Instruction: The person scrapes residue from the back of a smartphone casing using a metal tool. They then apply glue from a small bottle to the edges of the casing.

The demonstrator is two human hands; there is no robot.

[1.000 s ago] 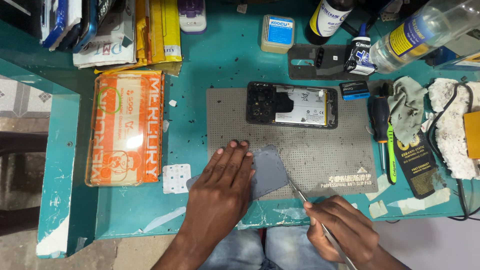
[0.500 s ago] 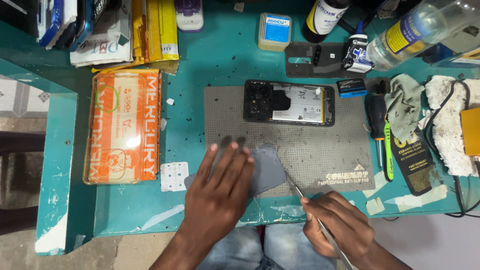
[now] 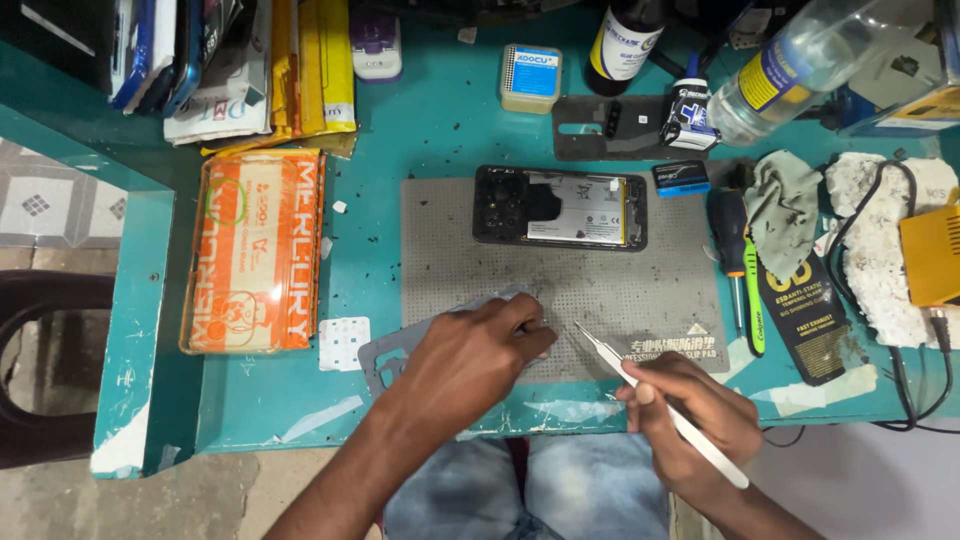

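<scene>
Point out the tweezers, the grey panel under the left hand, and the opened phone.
tweezers (image 3: 640,388), head view, mid shaft.
grey panel (image 3: 380,352), head view, exposed left corner.
opened phone (image 3: 560,208), head view, battery area.

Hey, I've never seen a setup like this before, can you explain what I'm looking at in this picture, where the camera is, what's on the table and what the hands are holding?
This is one view from a camera worn on a person's head, looking down at their own two bare hands over a teal workbench. There is no machine here.

On the bench lies a grey work mat. On it rests an opened phone, back cover off, its insides showing.

The left hand presses flat on a thin grey panel at the mat's near edge. The right hand holds slim tweezers like a pen, tips pointing toward the left fingers.

Around them: an orange packet, bottles, a screwdriver and a grey cloth.
</scene>
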